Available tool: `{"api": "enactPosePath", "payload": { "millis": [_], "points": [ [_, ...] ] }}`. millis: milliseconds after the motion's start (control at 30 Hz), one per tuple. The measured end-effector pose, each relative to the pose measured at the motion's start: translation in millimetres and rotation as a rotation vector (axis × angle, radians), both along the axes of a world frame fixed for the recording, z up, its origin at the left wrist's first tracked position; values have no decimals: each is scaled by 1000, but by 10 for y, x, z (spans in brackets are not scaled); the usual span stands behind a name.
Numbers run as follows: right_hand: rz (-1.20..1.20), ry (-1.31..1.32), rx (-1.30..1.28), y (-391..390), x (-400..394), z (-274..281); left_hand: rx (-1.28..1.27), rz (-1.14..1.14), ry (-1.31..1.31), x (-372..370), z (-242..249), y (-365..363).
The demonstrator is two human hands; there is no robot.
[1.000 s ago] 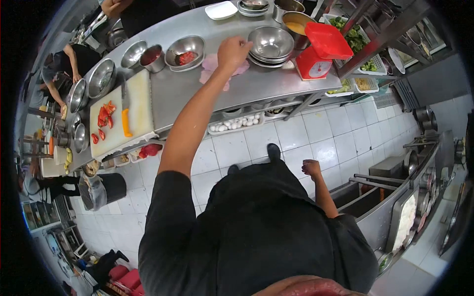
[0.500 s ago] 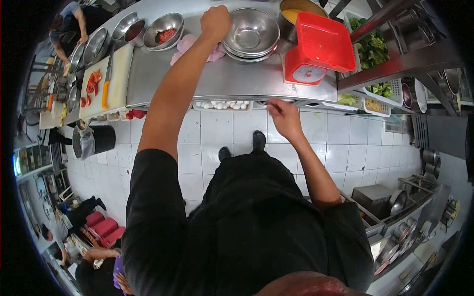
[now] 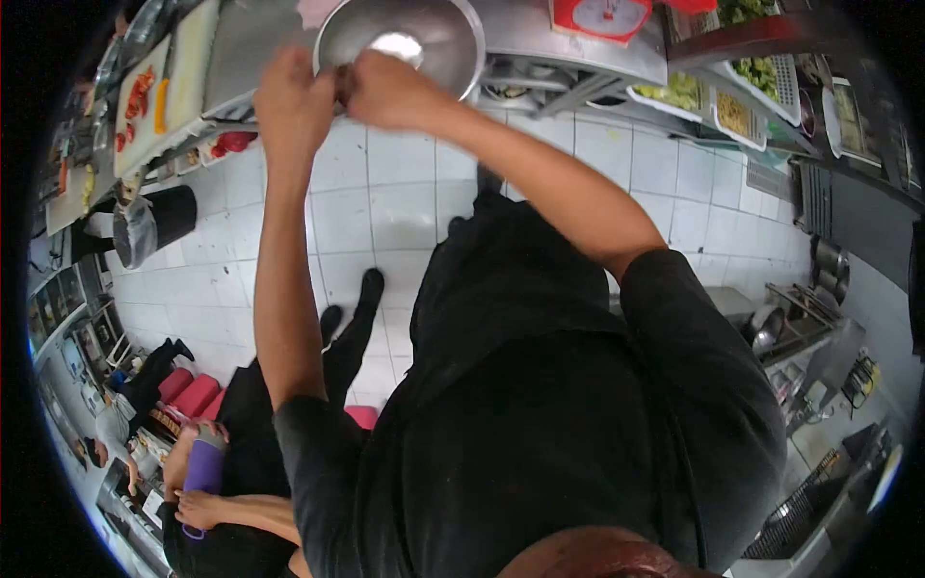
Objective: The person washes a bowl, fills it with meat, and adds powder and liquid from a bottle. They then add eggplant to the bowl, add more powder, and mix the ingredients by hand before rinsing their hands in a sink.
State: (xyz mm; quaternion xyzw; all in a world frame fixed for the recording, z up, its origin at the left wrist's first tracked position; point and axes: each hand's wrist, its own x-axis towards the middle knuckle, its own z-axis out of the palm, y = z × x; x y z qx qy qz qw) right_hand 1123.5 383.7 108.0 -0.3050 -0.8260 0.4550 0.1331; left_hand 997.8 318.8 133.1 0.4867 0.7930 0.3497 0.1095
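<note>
Closely, the left hand (image 3: 292,101) and right hand (image 3: 381,94) meet at the near left rim of the bowl (image 3: 405,40); the right overlaps it in view, the left is just beside. Blur hides the fingertips, so I cannot tell whether either grips anything. Right of the bowl, the scale (image 3: 605,17) stands on the bench (image 3: 520,27).

Left hand (image 3: 292,101) and right hand (image 3: 383,89) together at near rim of steel bowl (image 3: 443,48); grip unclear. Red scale (image 3: 605,17) right on worktop (image 3: 520,29).
</note>
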Motion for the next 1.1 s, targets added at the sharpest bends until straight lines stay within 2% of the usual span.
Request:
{"api": "enactPosePath", "payload": {
  "millis": [67,100,200,233,333,400,467,500,533,567,600,633,667,733,800,833,933,967,1100],
  "points": [
    [125,80,14,-603,-6,-610,-121,135,-227,-17,-360,-560],
    [184,-13,-125,-828,53,-759,-221,235,-383,15,-498,-788],
    [389,-79,-257,-1256,255,-1146,-321,313,-416,34,-1143,-1369],
    [403,-70,-216,-1362,325,-1271,-360,334,-462,63,-1278,-1497],
    [385,-74,-175,-1498,472,-1607,-360,428,-479,162,-1775,-1730],
    [340,-105,-273,-1405,602,-1670,-377,431,-424,270,-1941,-1752],
    [272,-109,-354,-1251,851,-1918,-379,406,-330,316,-2388,-1816],
    [244,-182,-423,-1128,1005,-2114,-354,396,-314,334,-2522,-1823],
    [171,-187,-677,-982,1242,-2421,-331,388,-294,388,-2640,-1802],
    [178,-263,-767,-765,1453,-2687,-309,383,-270,424,-2756,-1800],
    [-35,-440,-901,-611,1580,-2756,-349,417,-282,439,-2880,-1806],
    [47,-523,-375,-524,2119,-3623,-386,446,-296,475,-3003,-1802],
    [48,-886,182,-490,2456,-4069,-423,471,-311,521,-3085,-1804],
    [-208,-917,161,-195,2652,-4430,-404,538,-408,597,-3180,-1772],
    [-314,-1141,-294,283,2493,-4857,-373,596,-506,656,-3328,-1741],
    [-698,-806,-803,421,2388,-5004,-306,496,-288,665,-3452,-1773],
    [-1050,-289,-1161,841,1956,-5649,-218,719,-760,663,-3595,-1711],
    [-1080,-216,-1270,1031,1858,-5919,-192,738,-792,664,-3646,-1702],
    [-1291,-73,-1337,1507,1475,-6530,-161,799,-882,624,-3840,-1645]
  ]
}}
